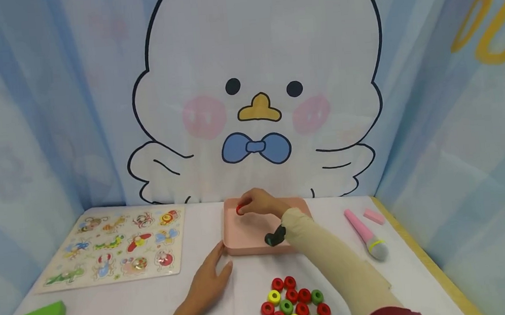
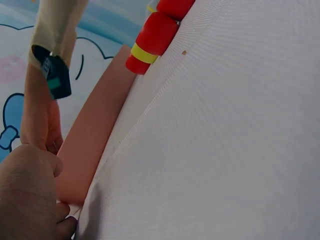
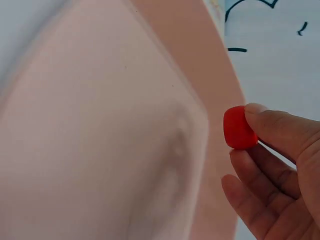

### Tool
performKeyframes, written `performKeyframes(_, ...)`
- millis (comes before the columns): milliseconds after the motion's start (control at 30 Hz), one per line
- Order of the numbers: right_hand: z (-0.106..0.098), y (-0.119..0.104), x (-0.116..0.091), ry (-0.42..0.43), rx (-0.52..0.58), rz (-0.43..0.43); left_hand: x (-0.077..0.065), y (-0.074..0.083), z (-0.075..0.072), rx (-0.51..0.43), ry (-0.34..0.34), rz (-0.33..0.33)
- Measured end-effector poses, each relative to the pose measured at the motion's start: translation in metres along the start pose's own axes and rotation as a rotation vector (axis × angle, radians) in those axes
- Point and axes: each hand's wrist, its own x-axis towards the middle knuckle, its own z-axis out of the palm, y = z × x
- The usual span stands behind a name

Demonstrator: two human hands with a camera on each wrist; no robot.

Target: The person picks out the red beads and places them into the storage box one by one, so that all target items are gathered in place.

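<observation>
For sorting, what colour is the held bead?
The bead is red, clearest in the right wrist view.

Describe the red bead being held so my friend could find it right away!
Find the big cartoon bird on the backdrop, then look below it for the pink tray. Near the tray's far left corner, a right hand pinches the red bead. The other beads lie grouped on the table; this one is between fingers.
</observation>
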Motion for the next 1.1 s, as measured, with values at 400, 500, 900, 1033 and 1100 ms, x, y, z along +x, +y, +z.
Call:
performKeyframes(400, 0.039, 0.018, 0.010, -0.046, -0.046, 0.144, -0.017, 0.005, 0.021, -0.011, -0.037, -0.022)
performKeyframes(500, 0.033, 0.023, 0.007, -0.055, -0.027, 0.158, -0.014, 0.007, 0.024, -0.015, -0.034, -0.003)
performKeyframes(900, -0.020, 0.017, -0.021, -0.065, -0.024, 0.034, 0.009, 0.009, 0.004, 0.002, -0.029, -0.029)
performKeyframes(1033, -0.028, 0.012, -0.055, -0.085, -0.017, -0.034, 0.007, 0.004, 0.000, 0.021, -0.053, -0.049)
performKeyframes(1100, -0.028, 0.008, -0.074, -0.087, -0.022, -0.103, 0.006, 0.002, -0.002, 0.025, -0.056, -0.062)
